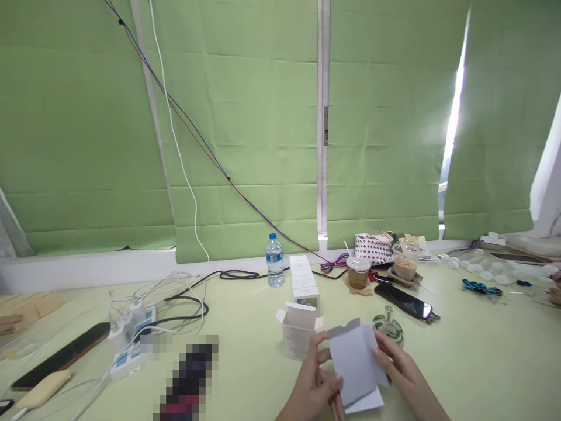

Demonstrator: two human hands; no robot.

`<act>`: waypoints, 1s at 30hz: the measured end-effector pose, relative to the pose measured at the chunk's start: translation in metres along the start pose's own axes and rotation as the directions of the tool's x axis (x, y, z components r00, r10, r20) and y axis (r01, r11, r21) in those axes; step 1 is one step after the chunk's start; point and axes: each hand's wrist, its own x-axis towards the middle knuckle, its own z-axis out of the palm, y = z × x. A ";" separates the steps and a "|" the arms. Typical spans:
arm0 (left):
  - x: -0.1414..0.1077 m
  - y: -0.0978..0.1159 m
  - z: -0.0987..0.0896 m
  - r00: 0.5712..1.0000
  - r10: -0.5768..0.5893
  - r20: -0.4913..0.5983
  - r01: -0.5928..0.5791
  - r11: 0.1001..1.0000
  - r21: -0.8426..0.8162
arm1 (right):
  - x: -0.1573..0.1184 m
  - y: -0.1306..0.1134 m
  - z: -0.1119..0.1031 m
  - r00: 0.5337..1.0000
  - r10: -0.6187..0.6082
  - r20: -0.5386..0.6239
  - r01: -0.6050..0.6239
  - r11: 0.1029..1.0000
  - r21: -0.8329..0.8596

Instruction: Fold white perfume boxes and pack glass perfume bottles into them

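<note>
A folded piece of white cardboard [353,362] is held up between both hands at the front of the table. My left hand [314,377] grips its left and lower edge, with the thumb on the near face. The fingers of my right hand [397,363] pinch a flap on its right side. Just behind my left hand stands a small white box [300,333] with its top flaps open. Beyond my right hand is a round glass bottle [389,325] with a clear cap, partly hidden by the fingers.
A row of white boxes [303,279] reaches back beside a water bottle [275,262]. Two drink cups [358,273] and a black phone [404,302] are at the right. Left lie a power strip [131,351] with tangled cables and another phone [61,355]. Other people's hands show at both edges.
</note>
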 end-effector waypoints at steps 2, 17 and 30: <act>0.001 0.002 0.002 1.000 -0.013 0.006 0.013 1.000 0.018 | -0.001 -0.002 -0.002 0.997 0.005 0.081 -0.004 1.000 -0.009; 0.000 0.012 0.004 0.997 -0.066 -0.051 0.069 0.996 0.060 | -0.001 -0.026 -0.004 0.918 -0.036 0.395 0.074 0.994 -0.081; -0.006 0.060 -0.043 0.512 0.786 -0.346 -0.054 0.432 0.900 | 0.010 -0.025 -0.015 0.989 -0.102 0.107 0.122 0.970 -0.208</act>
